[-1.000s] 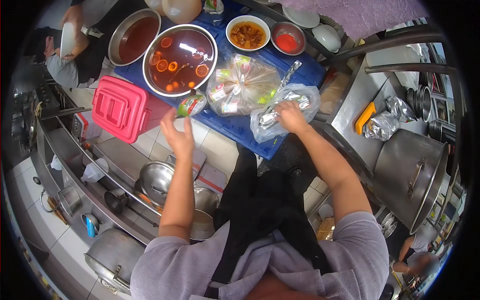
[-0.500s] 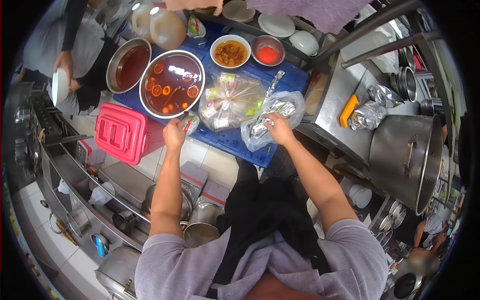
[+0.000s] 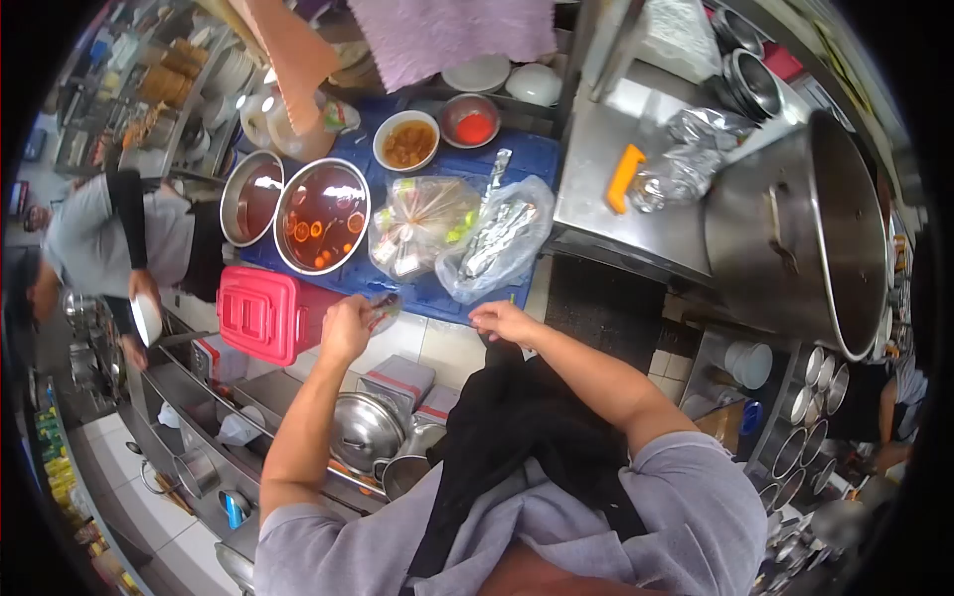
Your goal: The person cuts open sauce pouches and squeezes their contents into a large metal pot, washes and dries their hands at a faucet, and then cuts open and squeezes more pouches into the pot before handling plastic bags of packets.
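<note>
The small packet (image 3: 386,310) is gripped by the closed left hand (image 3: 346,328) beside the bench's (image 3: 417,296) near edge, its long axis slanted forward and right; whether anything is held in the curled right hand (image 3: 503,323) cannot be told.

Right hand (image 3: 504,323) off foil bag (image 3: 497,238), left hand (image 3: 346,330) gripping packet (image 3: 384,314).
Right's at blue table (image 3: 429,298)'s near edge; packet pulled nearer, off citrus pan (image 3: 322,217).

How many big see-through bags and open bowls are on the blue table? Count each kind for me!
Big see-through bags: 2
Big metal bowls of dark red liquid: 2
Small metal bowl with something bright red inside: 1
White bowl of brown food: 1
Total: 6
</note>
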Demonstrator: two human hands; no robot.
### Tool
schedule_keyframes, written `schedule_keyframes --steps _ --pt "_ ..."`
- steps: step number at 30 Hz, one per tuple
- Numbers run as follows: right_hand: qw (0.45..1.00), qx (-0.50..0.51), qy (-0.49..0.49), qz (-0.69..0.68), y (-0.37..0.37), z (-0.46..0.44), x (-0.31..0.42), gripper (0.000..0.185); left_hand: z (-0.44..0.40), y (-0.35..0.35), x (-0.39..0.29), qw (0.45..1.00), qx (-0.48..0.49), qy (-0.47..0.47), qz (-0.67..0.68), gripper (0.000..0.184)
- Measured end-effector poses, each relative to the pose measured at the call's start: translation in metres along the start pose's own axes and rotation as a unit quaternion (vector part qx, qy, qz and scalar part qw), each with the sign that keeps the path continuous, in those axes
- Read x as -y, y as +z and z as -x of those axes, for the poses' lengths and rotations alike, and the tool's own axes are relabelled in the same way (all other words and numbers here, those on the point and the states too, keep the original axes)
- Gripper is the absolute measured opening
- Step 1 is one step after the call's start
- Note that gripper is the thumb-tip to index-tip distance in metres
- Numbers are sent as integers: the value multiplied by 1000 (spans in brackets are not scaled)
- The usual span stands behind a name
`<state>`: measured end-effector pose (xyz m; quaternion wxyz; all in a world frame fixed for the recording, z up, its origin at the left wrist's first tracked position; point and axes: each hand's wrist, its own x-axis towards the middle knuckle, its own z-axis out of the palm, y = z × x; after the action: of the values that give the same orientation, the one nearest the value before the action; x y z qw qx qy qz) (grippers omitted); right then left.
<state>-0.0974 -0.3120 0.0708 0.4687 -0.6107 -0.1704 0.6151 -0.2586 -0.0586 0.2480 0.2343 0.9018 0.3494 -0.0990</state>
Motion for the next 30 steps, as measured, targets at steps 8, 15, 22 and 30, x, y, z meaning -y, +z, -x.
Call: schedule_keyframes --steps 8,15,22,30 --pt "917 60 -40 -393 -87 197 -30 78 128 -29 -301 917 87 387 -34 7" --pt "702 -7 -451 -551 -135 450 -13 99 217 -33 -540 736 69 672 47 21" --pt "460 -239 -701 -489 -198 566 24 104 237 -17 -718 596 -9 796 102 17" --pt "368 -338 -742 -448 -277 609 82 74 208 55 -784 598 -248 659 383 74"
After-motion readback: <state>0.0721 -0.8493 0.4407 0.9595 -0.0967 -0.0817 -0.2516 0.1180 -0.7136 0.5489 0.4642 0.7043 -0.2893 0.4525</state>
